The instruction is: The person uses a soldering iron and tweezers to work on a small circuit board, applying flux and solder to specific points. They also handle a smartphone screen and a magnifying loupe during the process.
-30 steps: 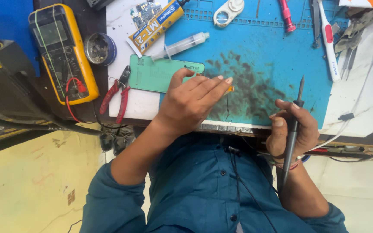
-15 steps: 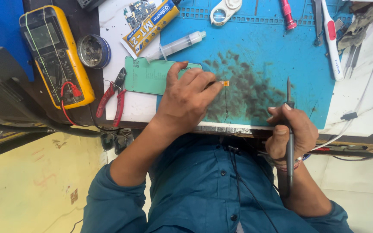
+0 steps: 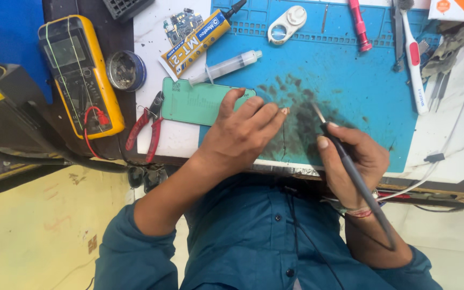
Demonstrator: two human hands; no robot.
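A: Hands first. What is each one doing?

B: The right hand (image 3: 353, 158) is closed around a dark soldering iron (image 3: 350, 166), held like a pen. The left hand (image 3: 245, 134) lies on the blue work mat (image 3: 350, 80), fingers drawn together and pinching something tiny at the tips; what it is, I cannot tell.

A: How does the iron lie?

B: Its long axis runs from the near right, by the wrist, up to the far left. The metal tip (image 3: 316, 110) stands just beside the left fingertips (image 3: 283, 111), to their right, over the dark smudged patch of mat.

A: And round about?

B: A pale green panel (image 3: 194, 101) lies partly under the left hand, red pliers (image 3: 146, 126) left of it, a syringe (image 3: 226, 67) beyond.
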